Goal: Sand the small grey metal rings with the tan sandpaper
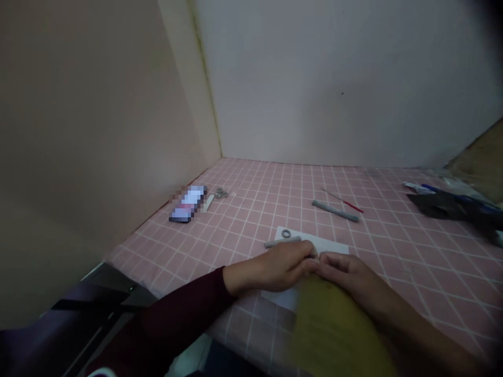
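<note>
My left hand [288, 266], coming out of a dark red sleeve, has its fingers pinched together above a white paper sheet [283, 299]. Meeting it fingertip to fingertip is my right hand [349, 272], also closed in a pinch. Something small and pale seems to sit between the fingertips, too hidden to name. A blurred yellow sheet [334, 324] spreads below the hands toward the bottom edge; whether either hand holds it I cannot tell. Just beyond my left hand, a grey stick [274, 243] and a small grey ring [286, 233] lie on the paper.
A pink checked cloth [251, 209] covers the table. Farther right lie a longer grey roll [336, 211] and a thin red-handled tool [351, 206]. At the left are a lit phone [188, 204], a white strip [209, 202] and several small rings [221, 193]. Dark material [436, 206] lies at right.
</note>
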`<state>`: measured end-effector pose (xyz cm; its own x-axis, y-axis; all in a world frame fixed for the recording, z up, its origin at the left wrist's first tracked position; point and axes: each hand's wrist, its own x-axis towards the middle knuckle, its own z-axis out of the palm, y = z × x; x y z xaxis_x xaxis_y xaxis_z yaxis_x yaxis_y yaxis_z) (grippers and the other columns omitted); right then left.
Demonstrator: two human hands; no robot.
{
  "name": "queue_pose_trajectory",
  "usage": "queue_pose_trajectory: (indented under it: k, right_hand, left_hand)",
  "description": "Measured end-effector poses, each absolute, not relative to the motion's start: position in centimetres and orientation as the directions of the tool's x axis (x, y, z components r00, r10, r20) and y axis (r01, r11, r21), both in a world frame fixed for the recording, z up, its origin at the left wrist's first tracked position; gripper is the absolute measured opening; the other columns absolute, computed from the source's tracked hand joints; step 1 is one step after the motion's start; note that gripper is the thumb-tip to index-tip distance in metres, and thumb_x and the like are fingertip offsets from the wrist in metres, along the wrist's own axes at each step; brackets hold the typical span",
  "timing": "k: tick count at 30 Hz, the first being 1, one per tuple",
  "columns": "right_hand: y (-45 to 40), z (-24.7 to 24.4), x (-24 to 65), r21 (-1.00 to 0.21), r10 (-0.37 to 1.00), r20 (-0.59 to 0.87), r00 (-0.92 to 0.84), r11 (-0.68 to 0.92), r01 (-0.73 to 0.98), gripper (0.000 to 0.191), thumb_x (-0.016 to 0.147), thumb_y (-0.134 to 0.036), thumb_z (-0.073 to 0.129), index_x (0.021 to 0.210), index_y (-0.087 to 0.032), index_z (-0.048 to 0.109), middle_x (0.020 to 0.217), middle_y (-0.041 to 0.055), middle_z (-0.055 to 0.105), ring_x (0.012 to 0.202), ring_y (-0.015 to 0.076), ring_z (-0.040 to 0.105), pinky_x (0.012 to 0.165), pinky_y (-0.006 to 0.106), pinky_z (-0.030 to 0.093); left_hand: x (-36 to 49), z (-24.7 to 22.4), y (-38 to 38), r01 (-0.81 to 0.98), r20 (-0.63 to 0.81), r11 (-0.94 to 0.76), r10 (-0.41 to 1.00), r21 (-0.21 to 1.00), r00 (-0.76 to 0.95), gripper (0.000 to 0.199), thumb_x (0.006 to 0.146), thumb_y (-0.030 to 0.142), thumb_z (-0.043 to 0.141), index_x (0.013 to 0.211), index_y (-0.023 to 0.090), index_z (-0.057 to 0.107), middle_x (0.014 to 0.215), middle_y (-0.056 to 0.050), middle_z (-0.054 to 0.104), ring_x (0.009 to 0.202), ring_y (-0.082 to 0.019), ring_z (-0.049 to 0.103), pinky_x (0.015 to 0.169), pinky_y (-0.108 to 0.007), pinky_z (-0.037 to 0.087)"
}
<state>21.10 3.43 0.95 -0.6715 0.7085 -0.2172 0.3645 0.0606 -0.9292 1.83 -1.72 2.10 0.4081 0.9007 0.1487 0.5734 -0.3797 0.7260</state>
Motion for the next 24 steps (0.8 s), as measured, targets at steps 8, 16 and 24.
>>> queue_pose_trajectory:
  k: [8, 16, 24]
  right_hand:
    - [3.1, 2.1, 21.0, -0.943, 0.710, -0.233, -0.664, 0.001, 0.332, 0.038, 0.081, -0.054, 0.063, 0.067, -0.021, 0.052, 0.061, -0.0010, 0.050, 0.055, 0.0132, 0.044, 0.052, 0.027, 0.035]
    - [2.9, 2.4, 21.0, -0.887, 0.814, -0.008, -0.581, 0.263, 0.381, 0.034, 0.082, -0.040, 0.064, 0.059, -0.019, 0.048, 0.059, -0.0020, 0.045, 0.060, 0.0131, 0.042, 0.057, 0.027, 0.031]
    - [3.1, 2.5, 21.0, -0.958, 0.668, -0.271, -0.693, -0.118, 0.261, 0.034, 0.079, -0.049, 0.065, 0.071, -0.019, 0.054, 0.062, -0.0028, 0.047, 0.054, 0.0110, 0.040, 0.054, 0.026, 0.031]
  left_hand:
    - [1.8, 2.7, -2.1, 0.483, 0.201, -0.385, 0.899, 0.786, 0.389, 0.023, 0.102, 0.033, 0.040, 0.083, 0.021, 0.044, 0.081, -0.001, 0.052, 0.073, -0.017, 0.049, 0.069, -0.032, 0.039]
    - [1.8, 2.4, -1.8, 0.529, 0.081, -0.292, 0.919, 0.797, 0.386, 0.028, 0.103, 0.034, 0.040, 0.078, 0.021, 0.044, 0.076, 0.000, 0.049, 0.068, -0.015, 0.044, 0.066, -0.031, 0.034]
    - [1.8, 2.4, -2.0, 0.461, 0.167, -0.344, 0.908, 0.818, 0.383, 0.023, 0.102, 0.036, 0.038, 0.087, 0.021, 0.046, 0.083, -0.001, 0.051, 0.075, -0.016, 0.047, 0.071, -0.031, 0.038]
